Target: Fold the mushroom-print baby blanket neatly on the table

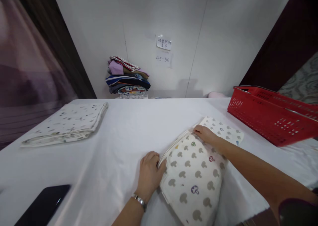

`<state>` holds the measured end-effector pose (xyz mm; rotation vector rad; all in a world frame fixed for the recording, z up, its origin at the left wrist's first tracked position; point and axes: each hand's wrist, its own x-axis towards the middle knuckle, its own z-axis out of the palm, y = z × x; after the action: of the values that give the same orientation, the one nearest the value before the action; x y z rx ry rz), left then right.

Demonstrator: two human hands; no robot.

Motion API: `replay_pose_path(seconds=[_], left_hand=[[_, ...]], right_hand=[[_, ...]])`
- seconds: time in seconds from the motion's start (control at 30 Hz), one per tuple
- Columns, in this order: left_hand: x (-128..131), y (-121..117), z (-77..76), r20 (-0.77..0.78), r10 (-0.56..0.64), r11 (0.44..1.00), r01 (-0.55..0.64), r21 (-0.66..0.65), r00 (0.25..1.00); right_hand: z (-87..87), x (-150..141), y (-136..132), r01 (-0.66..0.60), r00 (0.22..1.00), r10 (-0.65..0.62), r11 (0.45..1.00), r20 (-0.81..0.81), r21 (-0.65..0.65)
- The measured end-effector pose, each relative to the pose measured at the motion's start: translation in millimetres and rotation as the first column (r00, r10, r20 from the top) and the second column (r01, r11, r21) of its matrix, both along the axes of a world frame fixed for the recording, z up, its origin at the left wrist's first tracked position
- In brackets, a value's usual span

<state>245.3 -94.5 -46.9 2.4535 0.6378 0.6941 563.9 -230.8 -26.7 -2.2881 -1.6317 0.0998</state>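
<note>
A white cloth [190,173] printed with grey and a few coloured mushrooms lies folded in layers on the white-covered table, its near part reaching the bottom of the view. My left hand [150,169], with a metal watch at the wrist, grips the cloth's left edge, thumb on top and fingers curled outside it. At the upper edge my right hand [203,133] pinches the fabric, fingertips partly hidden. Past that hand, a further piece with the same print [223,128] stretches out flat to the right; the arm covers part of where it meets the rest.
A folded white spotted cloth [74,120] lies at the table's left. The dark phone [43,206] rests at the near left. A red plastic basket [265,113] stands at the right. Against the back wall rises a pile of folded fabrics [128,78], below paper labels [164,42].
</note>
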Motion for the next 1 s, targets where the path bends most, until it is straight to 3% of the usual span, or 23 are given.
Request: replay_pose_path(seconds=[0.33, 0.73, 0.87, 1.0], left_hand=[[0, -1, 1.2, -0.007, 0.001, 1.000, -0.001, 0.009, 1.000], [-1, -1, -0.8, -0.005, 0.003, 1.000, -0.003, 0.013, 1.000], [0, -1, -0.4, -0.003, 0.005, 1.000, -0.005, 0.010, 1.000], [0, 0, 0.3, -0.001, 0.001, 1.000, -0.001, 0.011, 1.000]], right_hand=[[9.9, 5, 19, -0.054, 0.997, 0.061, 0.990, 0.053, -0.131], [2.9, 1, 6, 0.002, 0.995, 0.008, 0.994, 0.094, -0.107], [7.1, 3, 12, -0.030, 0.994, 0.042, 0.993, 0.103, -0.117], [13.8, 2, 25, 0.052, 0.988, -0.035, 0.992, 0.148, -0.114]])
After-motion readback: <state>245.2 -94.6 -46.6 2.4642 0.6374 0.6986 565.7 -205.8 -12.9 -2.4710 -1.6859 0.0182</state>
